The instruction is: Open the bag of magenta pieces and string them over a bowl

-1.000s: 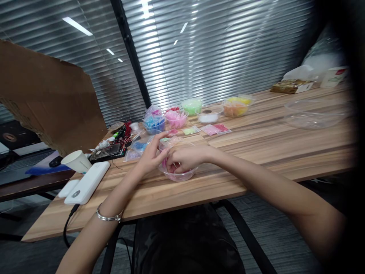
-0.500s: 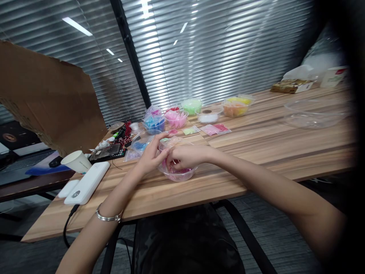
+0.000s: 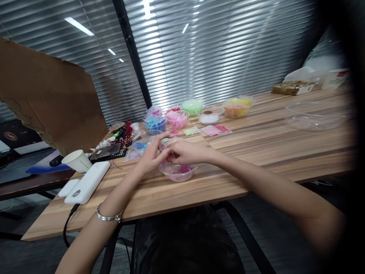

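A clear plastic bowl [image 3: 178, 177] with magenta-pink contents [image 3: 184, 168] stands close in front of me. My left hand [image 3: 154, 154] is at its left side, fingers bent over the rim area and thumb reaching toward the other hand. Above the bowl, my right hand [image 3: 186, 152] has its fingers curled down and pinched, meeting the left thumb. What lies between the fingertips is hidden; a bit of purple shows just below the left thumb. Behind my left hand sits another clear bowl with blue contents [image 3: 140, 146].
Bowls of blue packets [image 3: 155, 123], pink packets [image 3: 177, 121], green [image 3: 192, 106], white [image 3: 209, 118] and orange-yellow material [image 3: 236, 109] line the back. Small pink bags [image 3: 211, 130] lie before them. A paper cup [image 3: 76, 161] and white power bank [image 3: 88, 183] stand left.
My right hand has risen slightly out of the bowl, baring more of the magenta contents. Its fingertips have come up to the left thumb. My left hand has barely moved.
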{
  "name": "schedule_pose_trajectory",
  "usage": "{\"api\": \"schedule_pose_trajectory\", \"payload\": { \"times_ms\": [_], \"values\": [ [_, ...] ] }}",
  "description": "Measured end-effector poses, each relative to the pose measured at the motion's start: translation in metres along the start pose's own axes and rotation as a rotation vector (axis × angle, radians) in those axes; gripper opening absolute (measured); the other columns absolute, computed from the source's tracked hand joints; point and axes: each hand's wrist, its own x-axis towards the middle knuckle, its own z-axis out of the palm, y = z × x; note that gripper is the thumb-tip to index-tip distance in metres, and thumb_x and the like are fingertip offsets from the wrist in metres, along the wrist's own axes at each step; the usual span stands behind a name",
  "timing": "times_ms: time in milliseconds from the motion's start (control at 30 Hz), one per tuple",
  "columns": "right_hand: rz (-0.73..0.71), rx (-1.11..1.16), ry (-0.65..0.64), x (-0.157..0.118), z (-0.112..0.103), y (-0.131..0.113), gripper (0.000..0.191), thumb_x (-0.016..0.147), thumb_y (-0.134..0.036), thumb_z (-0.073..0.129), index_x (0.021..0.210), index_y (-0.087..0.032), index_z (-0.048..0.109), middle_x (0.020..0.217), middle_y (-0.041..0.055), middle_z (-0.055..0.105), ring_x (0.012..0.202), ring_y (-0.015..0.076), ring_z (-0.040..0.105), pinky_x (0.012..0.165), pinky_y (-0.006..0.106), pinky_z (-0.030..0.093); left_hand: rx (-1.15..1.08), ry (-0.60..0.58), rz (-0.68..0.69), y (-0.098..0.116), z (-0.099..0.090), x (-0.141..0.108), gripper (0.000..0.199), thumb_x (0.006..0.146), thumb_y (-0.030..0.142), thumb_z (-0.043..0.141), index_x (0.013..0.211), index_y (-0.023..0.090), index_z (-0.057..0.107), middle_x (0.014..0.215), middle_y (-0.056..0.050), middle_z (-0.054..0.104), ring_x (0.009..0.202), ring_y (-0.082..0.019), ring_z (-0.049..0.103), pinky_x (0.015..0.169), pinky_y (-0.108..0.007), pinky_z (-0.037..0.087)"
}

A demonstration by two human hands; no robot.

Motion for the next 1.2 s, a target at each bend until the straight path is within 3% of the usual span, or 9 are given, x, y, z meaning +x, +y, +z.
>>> {"api": "schedule_pose_trajectory", "payload": {
  "times_ms": [200,467,767,933,1200],
  "values": [
    [-0.012,0.062,0.213,0.0029,-0.0015,-0.0015,0.01,0.081,-0.015,0.053,0.072,-0.014,0.057,0.068,0.0007,0.057,0.06,0.01,0.047,0.056,0.023,0.03,-0.026,0.009,-0.001,-0.0024,-0.0004,-0.0002,0.043,0.092,0.039,0.049,0.131,0.021,0.041,0.13,-0.011,0.051,0.122,-0.025,0.049,0.104,-0.043,0.039],
    [-0.055,0.205,0.568,0.0064,0.0009,0.0027,0.01,0.087,-0.017,0.052,0.088,-0.016,0.062,0.084,0.0024,0.061,0.076,0.0133,0.054,0.068,0.025,0.04,-0.032,0.019,0.014,-0.004,-0.0017,-0.0006,0.048,0.09,0.041,0.052,0.132,0.021,0.039,0.13,-0.013,0.051,0.116,-0.026,0.051,0.097,-0.043,0.044],
    [-0.155,0.174,0.588,0.0053,-0.0016,0.0007,0.018,0.088,-0.014,0.052,0.093,-0.018,0.069,0.099,0.0063,0.065,0.095,0.0184,0.059,0.085,0.035,0.047,-0.055,0.0,-0.001,-0.0035,-0.0017,-0.0018,0.054,0.089,0.04,0.055,0.135,0.022,0.035,0.136,-0.013,0.046,0.125,-0.027,0.046,0.105,-0.045,0.041],
    [-0.221,0.253,0.574,0.0048,-0.0028,-0.0024,0.017,0.087,-0.013,0.053,0.093,-0.019,0.068,0.098,0.0053,0.068,0.094,0.0179,0.062,0.085,0.035,0.049,-0.093,0.001,0.011,-0.0053,-0.0012,-0.0011,0.055,0.087,0.04,0.057,0.135,0.022,0.035,0.135,-0.014,0.046,0.125,-0.028,0.046,0.104,-0.047,0.041],
    [-0.181,0.275,0.575,0.0045,-0.0032,-0.0031,0.013,0.087,-0.015,0.056,0.093,-0.017,0.067,0.094,0.0043,0.069,0.091,0.0164,0.063,0.083,0.032,0.048,-0.086,-0.002,0.018,-0.0069,-0.0015,-0.0011,0.058,0.087,0.041,0.058,0.136,0.023,0.034,0.135,-0.014,0.045,0.125,-0.028,0.046,0.104,-0.048,0.042]
  ]
}}
